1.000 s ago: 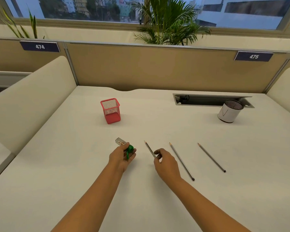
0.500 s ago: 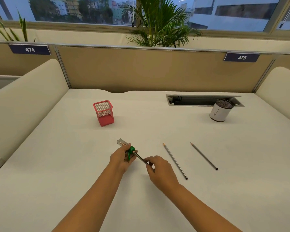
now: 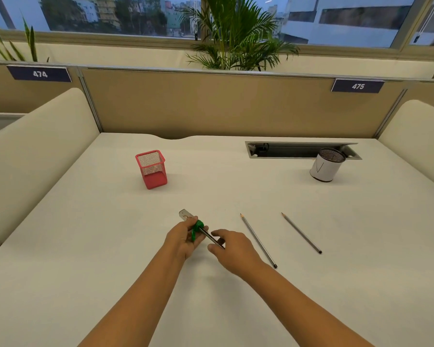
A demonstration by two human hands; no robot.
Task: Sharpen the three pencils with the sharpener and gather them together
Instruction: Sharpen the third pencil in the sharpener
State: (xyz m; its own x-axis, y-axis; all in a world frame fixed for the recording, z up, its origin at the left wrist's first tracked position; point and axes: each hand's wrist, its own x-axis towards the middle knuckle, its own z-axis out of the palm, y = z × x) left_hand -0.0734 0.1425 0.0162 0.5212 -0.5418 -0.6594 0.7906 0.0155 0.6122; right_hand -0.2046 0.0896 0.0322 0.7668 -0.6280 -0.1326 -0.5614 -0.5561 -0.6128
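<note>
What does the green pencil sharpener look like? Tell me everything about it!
The sharpener has a bright green, plastic-looking body and a clear box part sticking out behind it, toward the red mesh holder. The left hand grips it, held low over the white desk, with fingers wrapped around the green part. A dark pencil goes into its near end, held by the right hand. The blade is hidden.

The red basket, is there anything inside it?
The red basket looks empty through its mesh, though its very bottom is hard to see. All three pencils are outside: two on the table, one at the sharpener.
</note>
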